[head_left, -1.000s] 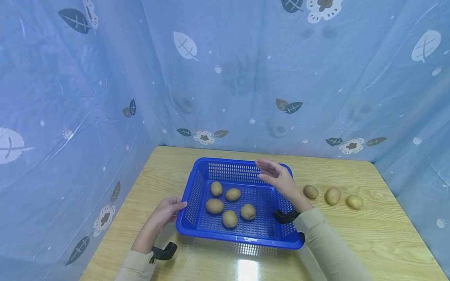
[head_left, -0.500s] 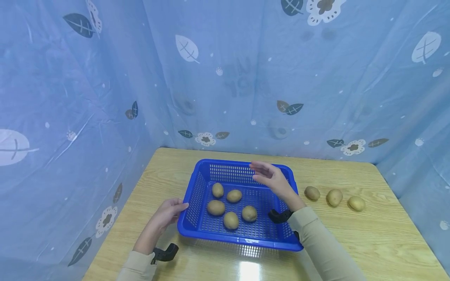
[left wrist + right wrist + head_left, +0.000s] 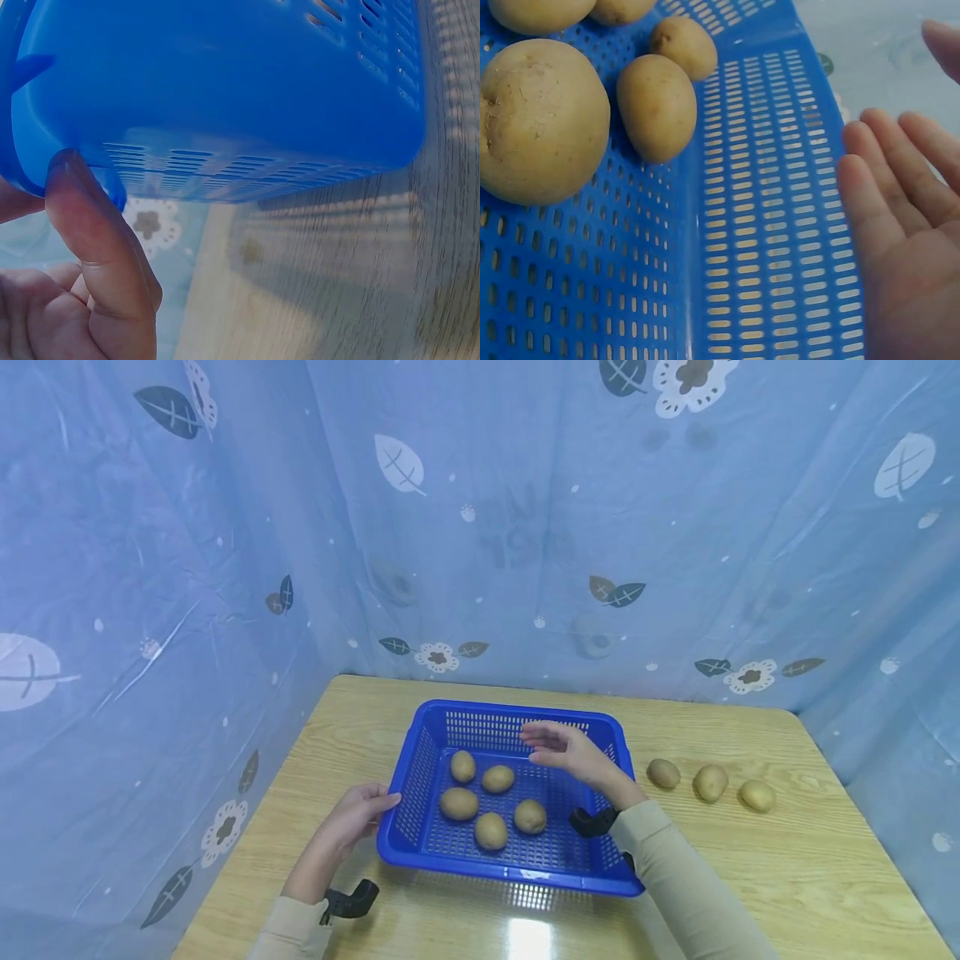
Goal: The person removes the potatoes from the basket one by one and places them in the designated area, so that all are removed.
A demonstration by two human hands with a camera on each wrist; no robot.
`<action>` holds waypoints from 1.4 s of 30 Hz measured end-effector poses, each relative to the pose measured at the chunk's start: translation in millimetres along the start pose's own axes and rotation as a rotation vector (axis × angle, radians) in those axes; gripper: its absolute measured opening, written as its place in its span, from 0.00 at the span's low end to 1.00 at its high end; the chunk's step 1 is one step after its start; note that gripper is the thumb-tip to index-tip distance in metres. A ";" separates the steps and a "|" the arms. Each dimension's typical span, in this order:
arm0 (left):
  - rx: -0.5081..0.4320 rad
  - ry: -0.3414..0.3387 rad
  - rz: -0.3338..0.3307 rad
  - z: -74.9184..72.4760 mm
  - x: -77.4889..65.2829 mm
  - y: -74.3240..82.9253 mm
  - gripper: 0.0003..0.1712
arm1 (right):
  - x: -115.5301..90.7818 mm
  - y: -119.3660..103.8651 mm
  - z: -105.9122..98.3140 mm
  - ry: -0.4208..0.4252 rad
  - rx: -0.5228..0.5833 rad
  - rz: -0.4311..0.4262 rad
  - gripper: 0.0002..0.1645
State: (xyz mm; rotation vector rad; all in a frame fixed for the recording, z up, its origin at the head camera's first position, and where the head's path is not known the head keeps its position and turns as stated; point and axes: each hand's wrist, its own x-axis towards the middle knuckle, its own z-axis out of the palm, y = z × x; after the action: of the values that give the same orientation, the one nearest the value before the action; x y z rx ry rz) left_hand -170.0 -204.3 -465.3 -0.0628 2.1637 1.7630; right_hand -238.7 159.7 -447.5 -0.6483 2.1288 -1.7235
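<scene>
A blue plastic basket (image 3: pixel 510 874) with slotted walls sits on the table, and several potatoes (image 3: pixel 459 804) lie in its left and middle part. My left hand (image 3: pixel 352 818) grips the basket's left rim. In the left wrist view, its thumb (image 3: pixel 105 247) presses on the rim beside the smooth blue wall (image 3: pixel 225 82). Over the right half of the basket hovers my right hand (image 3: pixel 566 753), fingers spread and relaxed, holding nothing. The right wrist view shows that palm (image 3: pixel 922 262) facing the camera beside the slotted wall, with potatoes (image 3: pixel 540 124) to the left.
Three more potatoes (image 3: pixel 710 783) lie in a row on the wooden table (image 3: pixel 810 860), right of the basket. A blue patterned curtain (image 3: pixel 480 527) hangs behind the table and along both sides.
My right hand has moved left and slightly down, from over the far rim to over the basket's inside. The left hand stays on the rim; the potatoes have not shifted.
</scene>
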 end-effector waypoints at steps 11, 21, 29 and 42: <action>0.001 0.002 -0.012 0.0 0.2 1.3 0.19 | 2.2 10.5 0.4 -0.074 -0.083 0.029 0.28; 0.005 0.007 -0.022 0.4 0.0 0.3 0.20 | 1.9 13.0 0.4 -0.213 -0.177 0.079 0.27; 0.015 -0.003 -0.012 0.9 -2.2 -1.5 0.21 | -1.4 18.5 0.9 -0.296 -0.195 0.133 0.27; 0.014 0.000 -0.020 0.2 0.0 1.2 0.21 | 3.3 21.7 -2.3 -0.401 -0.200 0.205 0.27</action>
State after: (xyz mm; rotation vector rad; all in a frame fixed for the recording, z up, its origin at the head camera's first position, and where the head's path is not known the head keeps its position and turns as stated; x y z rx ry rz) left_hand -170.3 -203.9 -464.2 -0.0801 2.1674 1.7371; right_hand -245.8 163.4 -468.1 -0.7287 2.0110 -1.1701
